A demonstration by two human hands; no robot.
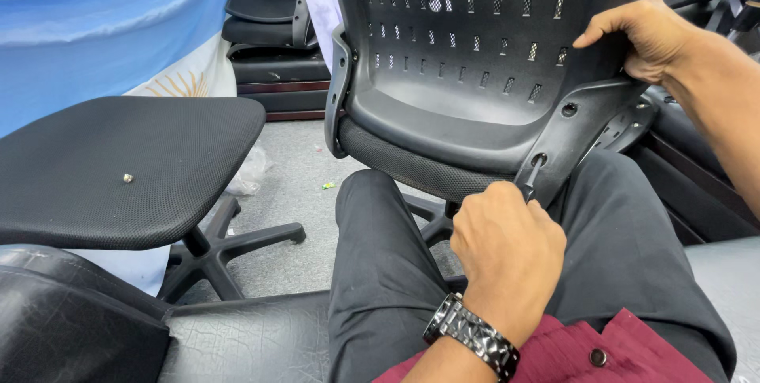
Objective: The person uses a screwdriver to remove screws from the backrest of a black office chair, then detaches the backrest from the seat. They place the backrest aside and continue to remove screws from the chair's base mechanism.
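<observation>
Screwdriver (529, 181) shaft is sitting in the lower bracket hole (539, 159) of the chair backrest (467, 74); we are gripping its handle in our closed left hand (507, 248), keeping it square, while our right hand (637, 39) is clasping the backrest's edge, bracing it steady over our lap.

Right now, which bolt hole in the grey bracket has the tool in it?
The lower hole, above the left hand; the upper round hole is empty.

Backrest (475, 43) blocks front; open floor (293, 193) left (past seat (119, 169)).
</observation>
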